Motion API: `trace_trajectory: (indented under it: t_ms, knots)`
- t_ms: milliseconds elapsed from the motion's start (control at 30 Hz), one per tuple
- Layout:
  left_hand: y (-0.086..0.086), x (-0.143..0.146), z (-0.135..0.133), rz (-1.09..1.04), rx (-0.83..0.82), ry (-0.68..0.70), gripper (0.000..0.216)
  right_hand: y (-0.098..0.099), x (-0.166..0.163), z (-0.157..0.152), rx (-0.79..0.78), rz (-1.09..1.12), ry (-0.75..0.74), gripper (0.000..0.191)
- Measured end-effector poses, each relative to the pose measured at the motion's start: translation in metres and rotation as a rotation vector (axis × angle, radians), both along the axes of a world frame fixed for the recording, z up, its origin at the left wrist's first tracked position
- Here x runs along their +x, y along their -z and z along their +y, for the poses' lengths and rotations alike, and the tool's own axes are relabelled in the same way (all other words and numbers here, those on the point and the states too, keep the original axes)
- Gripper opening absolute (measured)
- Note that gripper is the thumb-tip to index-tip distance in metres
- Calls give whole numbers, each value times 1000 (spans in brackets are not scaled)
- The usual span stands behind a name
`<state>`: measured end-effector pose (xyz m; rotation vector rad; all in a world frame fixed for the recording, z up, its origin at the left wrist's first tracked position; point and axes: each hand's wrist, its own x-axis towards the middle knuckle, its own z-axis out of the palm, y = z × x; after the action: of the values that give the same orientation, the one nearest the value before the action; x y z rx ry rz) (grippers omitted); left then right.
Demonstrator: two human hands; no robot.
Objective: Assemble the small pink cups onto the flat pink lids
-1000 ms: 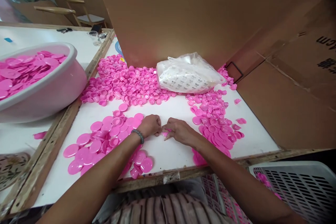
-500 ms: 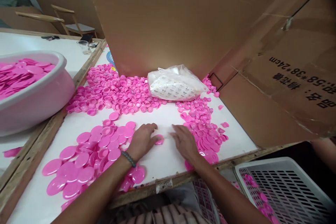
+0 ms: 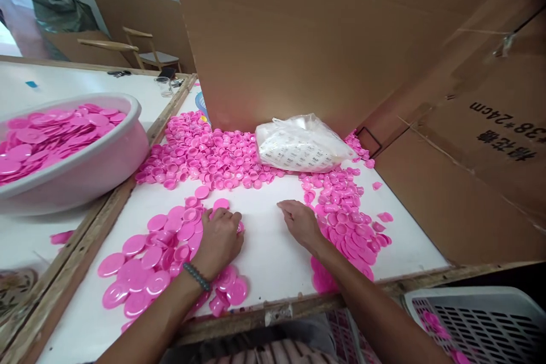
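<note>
My left hand (image 3: 220, 239), with a dark beaded bracelet at the wrist, is closed at the right edge of a loose pile of pink plastic discs and small cups (image 3: 136, 273). A pink plastic disc (image 3: 240, 227) shows beside its thumb, partly hidden by the fingers. Over the white tabletop, my right hand (image 3: 301, 224) has its fingers pressed together and pointing left; whatever they hold, if anything, is hidden. Close to that hand lies another pile of pink cups and overlapping discs (image 3: 350, 239).
Many small pink cups (image 3: 213, 159) spread along the back, beside a clear bag of white printed packets (image 3: 303, 145). A pink basin (image 3: 136, 142) of discs stands left. Cardboard walls (image 3: 298, 40) close off the back and right. A grey slotted basket (image 3: 482, 307) sits below the table's front edge.
My left hand has moved left onto the pile, and the disc by its thumb moved with it. My right hand's fingers have come together. The camera view has turned left.
</note>
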<state>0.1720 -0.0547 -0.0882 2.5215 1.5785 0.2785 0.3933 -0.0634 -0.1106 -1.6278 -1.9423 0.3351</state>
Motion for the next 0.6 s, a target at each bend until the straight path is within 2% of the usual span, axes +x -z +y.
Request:
trace_trajectory:
  t_ms: [100,200,267,433,533,600]
  knots:
    - [-6,6,2,45,-46,-18,15,0,-8,14,-83,292,50,26]
    - [-5,22,8,-5,-69,28,20,4,-7,27,-225,431,147,23]
    - [1,31,12,-39,-83,74,23,7,-2,30,-219,422,185,23]
    - [11,37,18,-93,-81,106,16,6,21,8,17,210,165,21]
    - [9,37,13,-166,-58,101,18,0,40,-17,11,203,255,24]
    - [6,42,9,-201,-48,147,22,-5,54,-27,29,175,350,26]
